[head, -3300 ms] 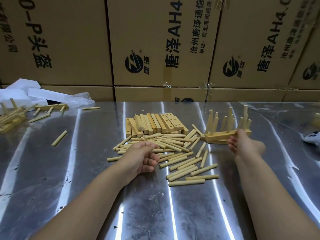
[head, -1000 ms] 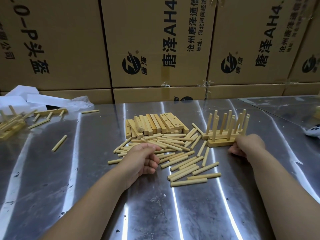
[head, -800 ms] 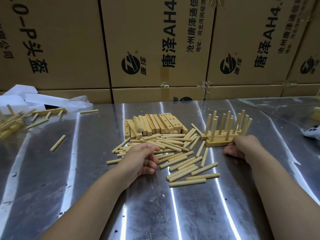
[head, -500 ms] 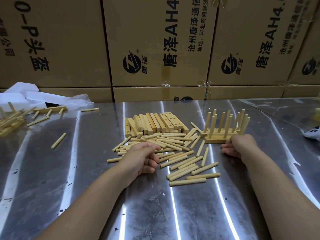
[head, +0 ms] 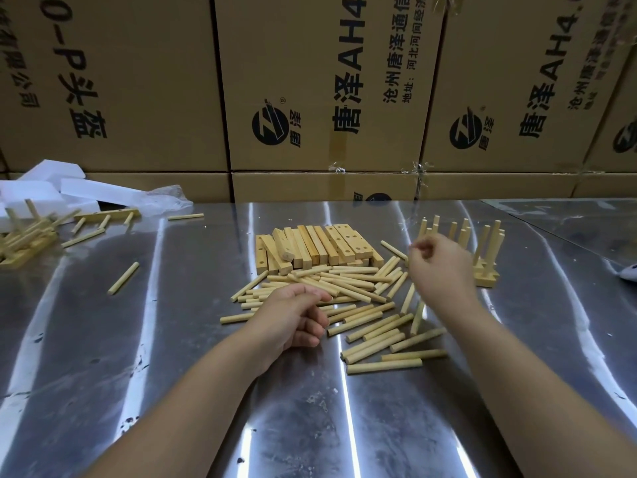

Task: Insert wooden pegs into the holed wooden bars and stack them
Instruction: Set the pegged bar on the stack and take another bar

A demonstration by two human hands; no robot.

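Note:
A heap of loose wooden pegs (head: 348, 298) lies on the shiny metal table (head: 172, 357). Behind it sits a row of holed wooden bars (head: 317, 248). At the right stands a stack of bars with several upright pegs (head: 482, 250). My left hand (head: 293, 319) rests on the table at the near left edge of the peg heap, fingers curled, with nothing visible in it. My right hand (head: 437, 260) is raised above the right side of the heap, just left of the pegged stack, fingers loosely curled and holding nothing.
Cardboard boxes (head: 310, 81) wall off the back of the table. At the far left lie another pegged assembly (head: 24, 239), a bar with pegs (head: 107, 215), stray pegs (head: 124, 277) and white foam pieces (head: 51, 188). A white object (head: 629, 270) shows at the right edge.
My right hand has let go of the pegged stack and swung up and left over the peg heap. The stack stays on the table. My left hand has not moved.

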